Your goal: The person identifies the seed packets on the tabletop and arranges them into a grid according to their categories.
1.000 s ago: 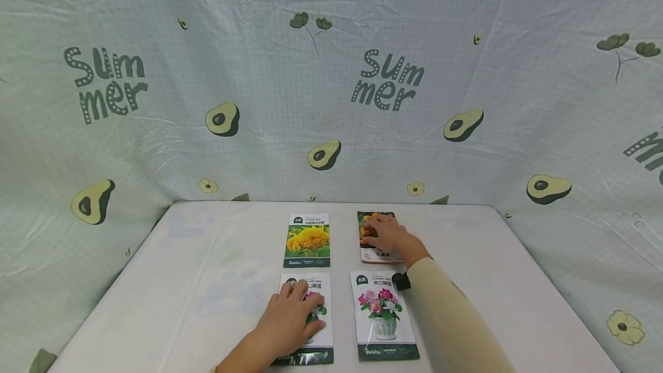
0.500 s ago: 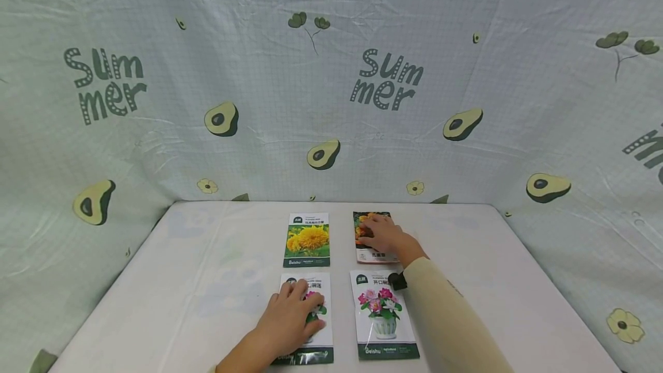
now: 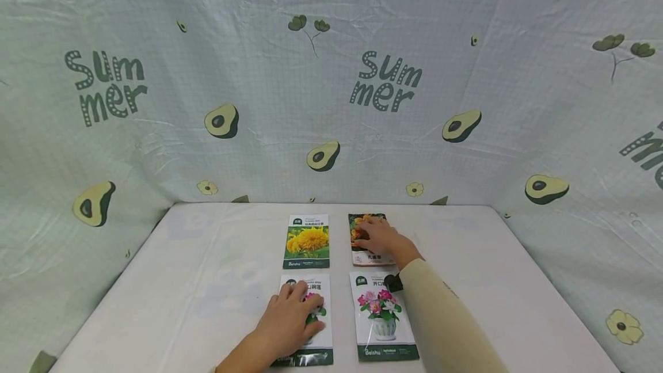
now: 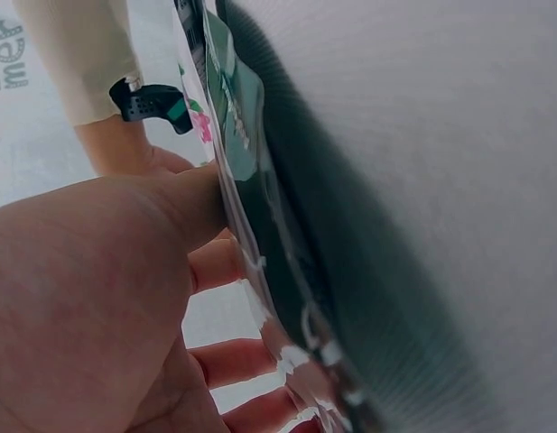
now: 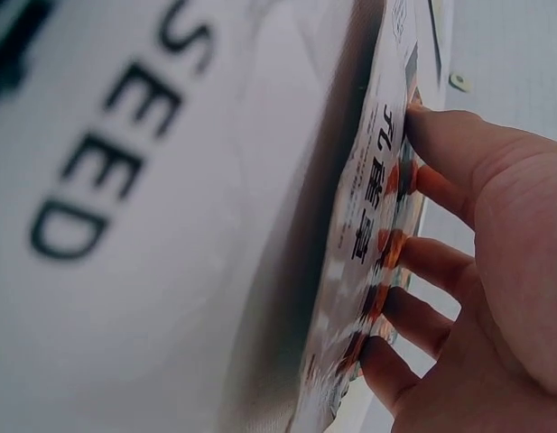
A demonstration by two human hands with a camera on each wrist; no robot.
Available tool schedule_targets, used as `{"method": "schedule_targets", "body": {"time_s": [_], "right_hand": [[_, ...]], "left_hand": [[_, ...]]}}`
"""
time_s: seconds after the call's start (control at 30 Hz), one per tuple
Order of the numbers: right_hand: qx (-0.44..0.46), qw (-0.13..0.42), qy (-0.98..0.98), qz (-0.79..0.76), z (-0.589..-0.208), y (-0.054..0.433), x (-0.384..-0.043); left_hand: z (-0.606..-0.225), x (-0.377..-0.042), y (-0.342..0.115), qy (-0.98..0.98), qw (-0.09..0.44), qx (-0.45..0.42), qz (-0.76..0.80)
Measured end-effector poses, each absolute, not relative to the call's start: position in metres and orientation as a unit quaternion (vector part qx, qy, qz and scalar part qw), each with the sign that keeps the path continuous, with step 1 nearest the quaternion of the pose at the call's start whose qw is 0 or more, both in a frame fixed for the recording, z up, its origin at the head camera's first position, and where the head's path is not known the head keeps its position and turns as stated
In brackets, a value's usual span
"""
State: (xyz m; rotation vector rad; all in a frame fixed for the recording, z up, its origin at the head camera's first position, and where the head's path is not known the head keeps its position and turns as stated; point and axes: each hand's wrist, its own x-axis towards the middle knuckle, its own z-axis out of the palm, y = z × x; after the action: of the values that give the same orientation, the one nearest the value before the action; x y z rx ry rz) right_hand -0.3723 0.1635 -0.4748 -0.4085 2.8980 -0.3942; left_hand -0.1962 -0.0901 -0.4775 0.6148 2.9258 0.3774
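In the head view, my right hand (image 3: 382,238) lies over an orange-flower seed packet (image 3: 365,258) at the back right of the table. Its spread fingertips press on the packet's face, as the right wrist view shows, where the packet (image 5: 359,216) stays flat. My left hand (image 3: 290,316) rests on a bowl-lotus seed packet (image 3: 321,338) at the front left, covering much of its picture. Its fingers touch the front face of that packet (image 4: 251,216) in the left wrist view. A yellow-flower seed packet (image 3: 307,243) lies behind it, and a pink-flower seed packet (image 3: 384,327) lies front right.
The packets lie in two rows on a white-covered table (image 3: 217,292). A curtain (image 3: 259,85) printed with avocados and lettering hangs behind and around it. A small black device (image 3: 393,282) at my right wrist overhangs the front right packet.
My right hand has slid the orange-flower seed packet a little to the left, more in line with the packet in front of it. My left hand has stayed in place.
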Motion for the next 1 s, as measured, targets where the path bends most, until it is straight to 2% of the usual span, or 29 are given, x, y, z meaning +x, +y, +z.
{"method": "schedule_targets", "body": {"time_s": [1.0], "right_hand": [[-0.130, 0.105, 0.979, -0.116, -0.472, 0.151, -0.373]], "left_hand": [[-0.478, -0.198, -0.089, 0.970, 0.076, 0.196, 0.121]]}}
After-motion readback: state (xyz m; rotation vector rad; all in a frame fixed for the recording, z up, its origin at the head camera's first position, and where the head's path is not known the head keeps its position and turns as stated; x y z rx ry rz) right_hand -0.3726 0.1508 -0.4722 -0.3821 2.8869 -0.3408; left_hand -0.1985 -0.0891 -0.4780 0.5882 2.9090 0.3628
